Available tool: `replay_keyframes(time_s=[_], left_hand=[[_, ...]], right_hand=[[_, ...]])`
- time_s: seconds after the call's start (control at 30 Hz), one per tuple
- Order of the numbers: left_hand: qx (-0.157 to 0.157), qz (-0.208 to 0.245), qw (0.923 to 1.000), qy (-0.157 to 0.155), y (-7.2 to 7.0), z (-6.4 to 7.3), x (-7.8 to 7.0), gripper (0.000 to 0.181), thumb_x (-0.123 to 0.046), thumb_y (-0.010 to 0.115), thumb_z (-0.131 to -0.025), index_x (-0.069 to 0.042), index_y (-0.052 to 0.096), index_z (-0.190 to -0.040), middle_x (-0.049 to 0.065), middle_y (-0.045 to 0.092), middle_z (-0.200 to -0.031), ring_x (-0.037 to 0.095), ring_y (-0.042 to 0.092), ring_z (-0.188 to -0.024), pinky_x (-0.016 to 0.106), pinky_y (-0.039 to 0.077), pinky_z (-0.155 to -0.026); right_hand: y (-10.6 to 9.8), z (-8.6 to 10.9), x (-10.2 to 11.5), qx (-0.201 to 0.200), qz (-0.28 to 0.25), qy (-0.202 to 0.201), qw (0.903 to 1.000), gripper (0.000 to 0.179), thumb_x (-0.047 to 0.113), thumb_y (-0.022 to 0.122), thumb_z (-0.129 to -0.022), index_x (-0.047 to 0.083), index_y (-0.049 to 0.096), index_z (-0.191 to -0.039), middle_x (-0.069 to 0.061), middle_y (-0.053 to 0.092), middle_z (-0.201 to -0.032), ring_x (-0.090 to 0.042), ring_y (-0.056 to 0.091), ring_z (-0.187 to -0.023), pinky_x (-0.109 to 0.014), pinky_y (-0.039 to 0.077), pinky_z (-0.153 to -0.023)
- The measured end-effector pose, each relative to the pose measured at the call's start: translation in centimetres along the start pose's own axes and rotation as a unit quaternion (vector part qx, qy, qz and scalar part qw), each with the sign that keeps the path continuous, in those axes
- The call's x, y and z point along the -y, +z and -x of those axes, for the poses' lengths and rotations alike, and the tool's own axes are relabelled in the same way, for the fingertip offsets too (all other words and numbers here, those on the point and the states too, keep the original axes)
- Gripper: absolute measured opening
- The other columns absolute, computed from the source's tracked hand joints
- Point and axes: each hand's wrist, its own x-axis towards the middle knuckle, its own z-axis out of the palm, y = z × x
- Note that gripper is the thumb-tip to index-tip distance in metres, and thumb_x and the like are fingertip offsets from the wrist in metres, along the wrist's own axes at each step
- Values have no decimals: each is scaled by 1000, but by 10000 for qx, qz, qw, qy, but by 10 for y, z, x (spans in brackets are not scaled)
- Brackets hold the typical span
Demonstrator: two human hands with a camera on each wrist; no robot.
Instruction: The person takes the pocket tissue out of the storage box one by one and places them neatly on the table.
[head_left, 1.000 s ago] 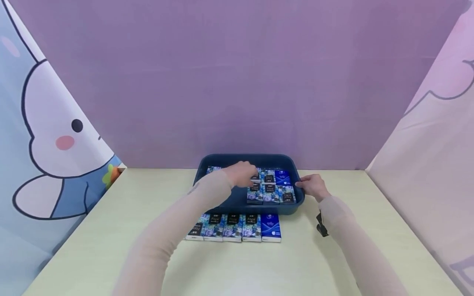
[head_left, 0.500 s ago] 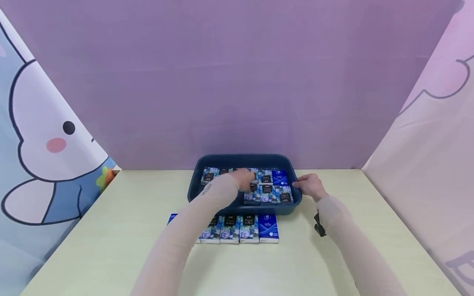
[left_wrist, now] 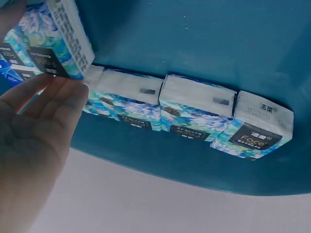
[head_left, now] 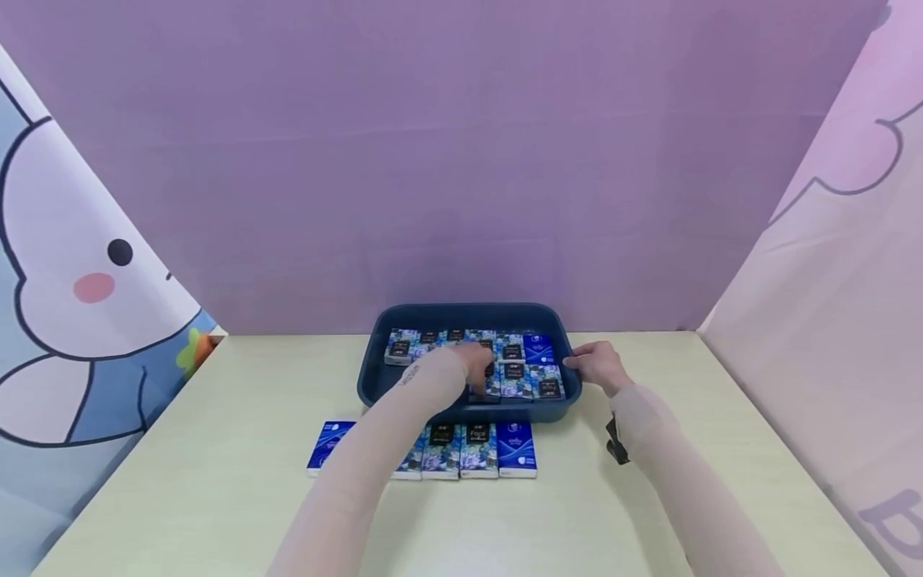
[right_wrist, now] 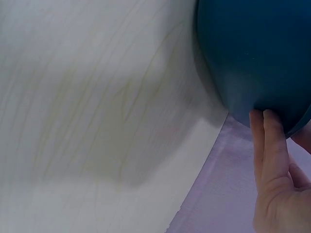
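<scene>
A blue plastic basin (head_left: 519,412) stands at the back of the table, with small flowered tissue packs in two rows inside it. My left hand (head_left: 472,362) reaches into the basin at the left end of the nearer row. In the left wrist view its thumb and fingers (left_wrist: 68,102) hold a flowered tissue pack (left_wrist: 43,39) from two sides. A row of other packs (left_wrist: 192,116) lies along the basin wall there. On the right, my right hand (head_left: 598,365) grips the basin's rim, fingers (right_wrist: 274,145) flat on the outer wall, thumb mostly hidden.
In front of the basin several tissue packs lie side by side on the table (head_left: 216,481), with blue packs (head_left: 516,449) at the row's ends. My left sleeve covers part of that row. A purple cloth (head_left: 461,160) hangs behind, with printed cloths at both sides.
My left hand has moved nearer and slightly right, from the back row to the left end of the nearer row, uncovering back packs. The right hand stays on the rim. The head view turned slightly.
</scene>
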Motion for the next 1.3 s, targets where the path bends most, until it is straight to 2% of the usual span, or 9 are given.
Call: replay_keyframes(time_s=[0.23, 0.43, 0.5, 0.77, 0.93, 1.1, 1.3], left_hand=[[140, -78, 9999, 40, 6, -7, 5, 61, -37, 72, -78, -20, 47, -131, -1, 54, -124, 16, 55, -108, 34, 50, -82], [202, -139, 9997, 48, 9, -8, 3, 61, -37, 72, -77, -19, 48, -131, 1, 48, -135, 23, 43, -126, 40, 45, -96], [236, -131, 9996, 30, 9, -8, 2, 62, -36, 72, -77, -20, 47, -132, 1, 45, -138, 23, 41, -128, 40, 44, -97], [273, -108, 9996, 51, 8, -7, 1, 56, -33, 74, -76, -20, 51, -126, -2, 53, -126, 16, 52, -112, 32, 50, -82], [291, -105, 9995, 57, 9, -7, 2, 53, -32, 73, -77, -20, 52, -123, -2, 55, -120, 15, 54, -108, 31, 50, -79], [279, -103, 9995, 48, 10, -7, 1, 61, -32, 72, -78, -19, 46, -131, -1, 51, -129, 17, 50, -116, 33, 49, -86], [288, -64, 9995, 54, 10, -3, 2, 75, -32, 71, -79, -21, 32, -142, -1, 42, -140, 18, 43, -125, 34, 47, -93]], right_hand=[[2, 3, 2, -29, 45, -186, 9998, 38, 14, 56, -90, -8, 53, -121, -26, 56, -120, -30, 62, -101, -39, 50, -89], [2, 4, 1, -37, 45, -209, 9998, 38, 12, 57, -89, -9, 53, -120, -26, 57, -119, -29, 63, -100, -36, 52, -84], [2, 4, 1, -35, 43, -185, 9998, 38, 12, 56, -90, -9, 53, -121, -26, 57, -119, -30, 63, -100, -37, 52, -85], [2, 3, 3, -25, 73, -122, 9999, 38, 13, 56, -90, -8, 53, -122, -26, 56, -121, -32, 61, -104, -39, 50, -88], [3, 3, 2, -34, 106, -93, 9999, 38, 13, 56, -90, -8, 53, -122, -26, 56, -122, -30, 61, -103, -38, 50, -88], [3, 0, 0, -17, 54, -21, 10000, 39, 13, 56, -90, -7, 52, -123, -25, 55, -123, -30, 60, -104, -38, 50, -90], [3, 1, 0, 5, 18, -57, 10000, 39, 12, 56, -90, -8, 51, -123, -26, 55, -123, -31, 60, -104, -39, 50, -90]])
